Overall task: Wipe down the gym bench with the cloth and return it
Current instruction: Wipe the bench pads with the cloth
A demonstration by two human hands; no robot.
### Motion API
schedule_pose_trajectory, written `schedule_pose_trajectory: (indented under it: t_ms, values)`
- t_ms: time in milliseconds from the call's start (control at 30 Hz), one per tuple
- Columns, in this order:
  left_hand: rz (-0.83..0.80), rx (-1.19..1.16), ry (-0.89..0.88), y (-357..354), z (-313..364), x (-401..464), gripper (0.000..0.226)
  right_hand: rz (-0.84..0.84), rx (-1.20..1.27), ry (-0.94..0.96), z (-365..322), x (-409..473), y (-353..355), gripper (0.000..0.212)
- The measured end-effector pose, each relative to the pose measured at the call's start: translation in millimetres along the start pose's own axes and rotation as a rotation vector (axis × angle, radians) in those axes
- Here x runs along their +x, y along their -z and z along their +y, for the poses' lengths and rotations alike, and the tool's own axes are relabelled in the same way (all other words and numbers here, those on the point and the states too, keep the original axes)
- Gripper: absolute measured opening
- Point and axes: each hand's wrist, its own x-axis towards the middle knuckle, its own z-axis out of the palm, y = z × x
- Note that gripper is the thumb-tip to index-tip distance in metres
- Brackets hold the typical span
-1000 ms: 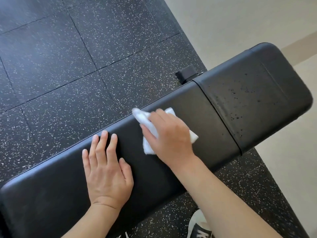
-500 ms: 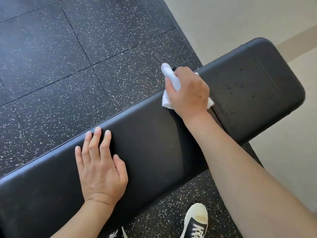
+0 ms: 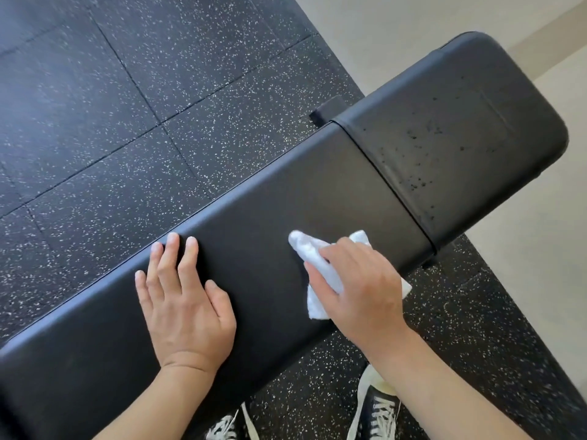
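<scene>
Black bench [image 3: 273,198], long axis lower-left to upper-right, cloth [image 3: 317,274] under right hand [image 3: 362,290].

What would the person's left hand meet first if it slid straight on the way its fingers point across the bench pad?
The left hand lies flat, fingers pointing up and slightly right. It would soon run off the long bench pad's far edge, above the speckled floor. Nothing else appears in that line.

Your hands on the desk

Your right hand [image 3: 359,290] presses the white cloth [image 3: 317,274] onto the black desk [image 3: 270,217]; your left hand [image 3: 187,309] lies flat beside it, fingers spread.
</scene>
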Motion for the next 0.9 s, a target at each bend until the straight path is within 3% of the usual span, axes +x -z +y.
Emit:
schedule_pose_trajectory:
  t_ms: [133,333,433,633,800,900]
  values:
    - [-0.003,0.002,0.0,-1,-1,0,0.065,0.05,-0.07,0.034,-3,7,-8,0.02]
    - [-0.019,-0.008,0.013,-1,-1,-2,0.068,0.157,-0.159,-0.241,-3,134,-48,0.023]
    - [-0.041,-0.016,0.005,-1,-2,1,0.068,0.107,-0.219,-0.311,-19,163,-60,0.021]
    - [-0.091,-0.043,-0.013,-1,-5,-1,0.067,0.104,-0.044,-0.098,-94,77,-80,0.016]
    - [-0.117,-0.051,-0.013,3,-3,1,0.067,0.142,-0.132,-0.086,-57,12,-46,0.021]
    - [-0.114,-0.055,-0.028,3,-5,0,0.066,0.249,-0.218,-0.239,-15,-7,-25,0.023]
